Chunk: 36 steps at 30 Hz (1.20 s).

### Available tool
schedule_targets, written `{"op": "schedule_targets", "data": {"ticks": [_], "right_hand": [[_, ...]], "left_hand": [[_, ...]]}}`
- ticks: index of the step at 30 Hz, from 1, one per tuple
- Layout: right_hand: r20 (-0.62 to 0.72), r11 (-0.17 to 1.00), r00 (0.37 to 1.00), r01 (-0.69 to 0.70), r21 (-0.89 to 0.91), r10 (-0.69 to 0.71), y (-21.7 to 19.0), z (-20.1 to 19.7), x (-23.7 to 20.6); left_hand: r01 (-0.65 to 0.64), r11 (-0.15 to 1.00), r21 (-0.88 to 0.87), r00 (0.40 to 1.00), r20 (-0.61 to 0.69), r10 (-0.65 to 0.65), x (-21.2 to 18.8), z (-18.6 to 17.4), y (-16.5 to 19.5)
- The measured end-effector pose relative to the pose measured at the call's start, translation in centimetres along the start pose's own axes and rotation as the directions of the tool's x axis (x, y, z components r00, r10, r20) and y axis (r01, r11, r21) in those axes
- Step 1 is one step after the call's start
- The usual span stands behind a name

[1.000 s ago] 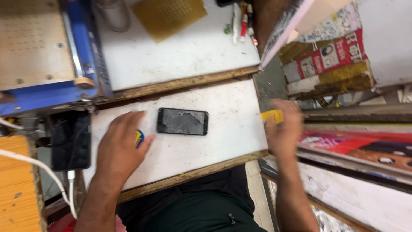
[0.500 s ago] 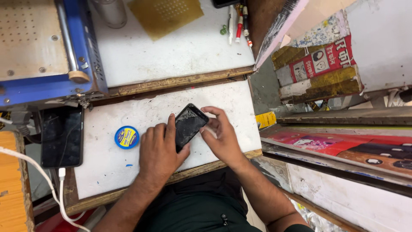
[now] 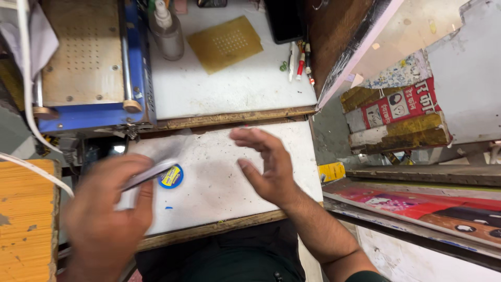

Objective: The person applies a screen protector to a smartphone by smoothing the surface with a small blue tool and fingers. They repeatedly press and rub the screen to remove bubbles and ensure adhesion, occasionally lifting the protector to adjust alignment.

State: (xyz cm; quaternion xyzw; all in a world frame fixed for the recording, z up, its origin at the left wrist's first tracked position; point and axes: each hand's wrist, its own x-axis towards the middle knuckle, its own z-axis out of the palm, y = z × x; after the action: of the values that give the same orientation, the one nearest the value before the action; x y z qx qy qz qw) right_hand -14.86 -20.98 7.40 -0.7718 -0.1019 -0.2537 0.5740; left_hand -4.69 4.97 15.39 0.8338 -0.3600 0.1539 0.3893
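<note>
Since half a second ago, the phone (image 3: 148, 175) has swung left of the blue tin (image 3: 171, 176), pinched in the left hand (image 3: 107, 219), long axis slanting up-right. Right hand (image 3: 266, 164) hovers empty, fingers spread, right of the tin.

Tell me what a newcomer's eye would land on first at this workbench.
First, the two hands over the white board: the left hand, blurred, grips a thin dark slab that looks like a phone, while the right hand hovers open and empty. Just past the left hand's fingers, a small round blue and yellow tin lies on the board. At upper left sits a blue-framed machine with a perforated plate.
</note>
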Motion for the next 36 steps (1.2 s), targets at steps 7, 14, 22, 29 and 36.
{"op": "schedule_targets", "data": {"ticks": [7,14,22,29,36], "right_hand": [[-0.067,0.951,0.967,-0.255,-0.176,0.246,4.5,0.2,-2.3],[-0.085,0.885,0.933,-0.359,-0.295,0.35,6.4,-0.1,-5.7],[0.244,0.694,0.908,-0.067,-0.717,0.34,4.0,0.4,-8.3],[0.255,0.413,0.805,0.015,-0.911,0.535,4.8,-2.0,-9.4],[-0.067,0.231,0.838,-0.224,-0.947,0.541,6.3,-6.1,-10.0]], "left_hand": [[-0.177,0.94,0.291,0.939,-0.235,0.249,3.2,1.2,-9.7],[-0.117,0.893,0.435,0.98,-0.093,0.173,3.1,2.4,-12.1],[-0.122,0.859,0.497,0.98,-0.078,0.184,0.2,1.2,-10.1],[-0.012,0.98,0.2,0.976,0.217,-0.032,-7.1,8.9,-7.3],[-0.049,0.92,0.39,0.912,0.392,-0.118,-8.7,10.7,-8.8]]}}
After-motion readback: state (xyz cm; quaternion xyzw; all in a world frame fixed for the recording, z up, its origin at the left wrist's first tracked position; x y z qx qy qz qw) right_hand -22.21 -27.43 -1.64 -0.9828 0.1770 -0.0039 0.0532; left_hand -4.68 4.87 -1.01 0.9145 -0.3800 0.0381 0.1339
